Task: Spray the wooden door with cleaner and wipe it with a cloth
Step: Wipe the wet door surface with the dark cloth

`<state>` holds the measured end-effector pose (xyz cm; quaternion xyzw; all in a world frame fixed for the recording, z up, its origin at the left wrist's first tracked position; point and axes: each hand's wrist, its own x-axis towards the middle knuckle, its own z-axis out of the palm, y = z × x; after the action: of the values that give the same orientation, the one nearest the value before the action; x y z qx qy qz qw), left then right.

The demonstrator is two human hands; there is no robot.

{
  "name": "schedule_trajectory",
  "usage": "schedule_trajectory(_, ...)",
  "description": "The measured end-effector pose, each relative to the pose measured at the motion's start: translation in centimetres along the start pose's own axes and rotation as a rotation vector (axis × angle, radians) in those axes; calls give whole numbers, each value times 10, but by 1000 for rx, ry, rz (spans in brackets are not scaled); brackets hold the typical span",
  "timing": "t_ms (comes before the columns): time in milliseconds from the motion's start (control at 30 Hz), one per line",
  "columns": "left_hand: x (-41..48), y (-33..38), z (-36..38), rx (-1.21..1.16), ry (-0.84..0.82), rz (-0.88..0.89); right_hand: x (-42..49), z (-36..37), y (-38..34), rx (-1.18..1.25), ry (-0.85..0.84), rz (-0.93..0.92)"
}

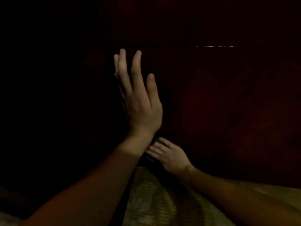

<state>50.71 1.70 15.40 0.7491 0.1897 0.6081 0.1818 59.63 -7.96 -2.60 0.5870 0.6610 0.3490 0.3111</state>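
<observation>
Door [228,103] dark; left hand [140,101] flat, open; right hand [171,155] grip unclear; no writing legible.

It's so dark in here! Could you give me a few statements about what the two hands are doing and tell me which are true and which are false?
1. The left hand is raised with its fingers stretched out straight. True.
2. The left hand grips a spray bottle. False: it is open and holds nothing that can be seen.
3. The right hand sits lower in the picture than the left one. True.
4. The right hand is sharp and clear. False: it is blurred, with something dark under its fingers that cannot be made out.
5. The surface behind the hands is bright white. False: the door looks very dark reddish brown.
</observation>
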Motion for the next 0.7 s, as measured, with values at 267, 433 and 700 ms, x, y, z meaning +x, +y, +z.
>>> schedule_trajectory(267, -3, -5, 19, 136, 25, -55, -109, 89, 14, -752, 152, -345)
schedule_trajectory(433, 4, 12, 35, 49, 54, -49, -177, 60, 97, -445, 281, 47)
schedule_trajectory(700, 18, 32, 56, 62, 138, 31, -159, -83, 272, 90, 397, 778)
